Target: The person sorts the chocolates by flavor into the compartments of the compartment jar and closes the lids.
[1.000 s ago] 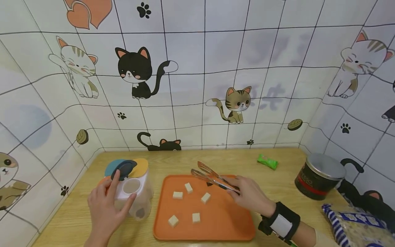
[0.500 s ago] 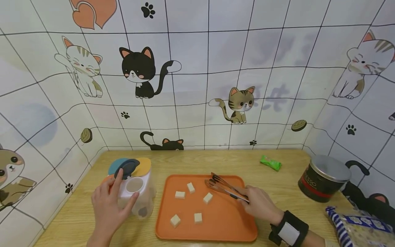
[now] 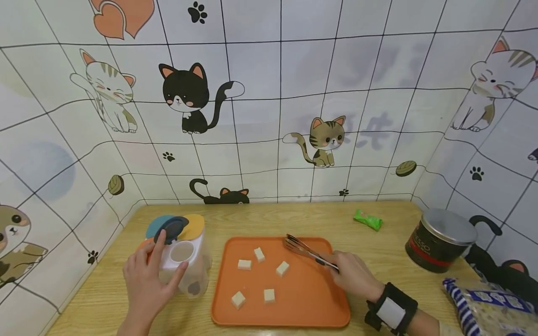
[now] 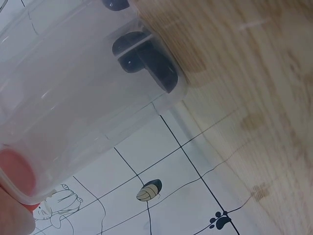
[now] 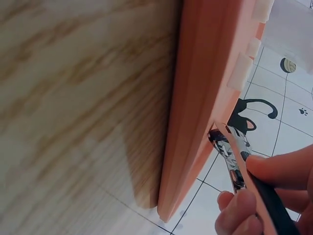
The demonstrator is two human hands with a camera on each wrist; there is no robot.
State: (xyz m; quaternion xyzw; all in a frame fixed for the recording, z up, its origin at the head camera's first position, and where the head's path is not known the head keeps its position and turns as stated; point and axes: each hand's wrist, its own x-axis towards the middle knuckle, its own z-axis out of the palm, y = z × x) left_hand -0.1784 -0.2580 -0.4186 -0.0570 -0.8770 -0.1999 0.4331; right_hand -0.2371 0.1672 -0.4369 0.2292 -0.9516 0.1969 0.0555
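My left hand [image 3: 149, 284] holds a clear storage container [image 3: 197, 280] at its near left side. Its index finger presses the raised dark lid [image 3: 174, 228], next to a round opening [image 3: 182, 251]. Dark pieces [image 4: 146, 58] lie at the container's bottom. My right hand [image 3: 357, 275] grips metal tongs [image 3: 308, 252] with dark handles. Their jaws are squeezed together at the far part of an orange tray [image 3: 307, 303], with a small dark bit [image 5: 213, 135] at the tips. Several white cubes [image 3: 244, 264] are spread over the tray.
A green wrapped packet [image 3: 368, 220] lies at the back right. A dark tin [image 3: 439, 240] with a silver lid and a blue-and-white bag [image 3: 491, 308] stand to the right. The container's other lids are blue, yellow [image 3: 194, 227] and orange. Cat-printed walls [image 3: 260, 116] enclose the table.
The tongs have come down over the tray, and their spread jaws have closed where a small dark piece lay. My left hand has kept its place at the container.
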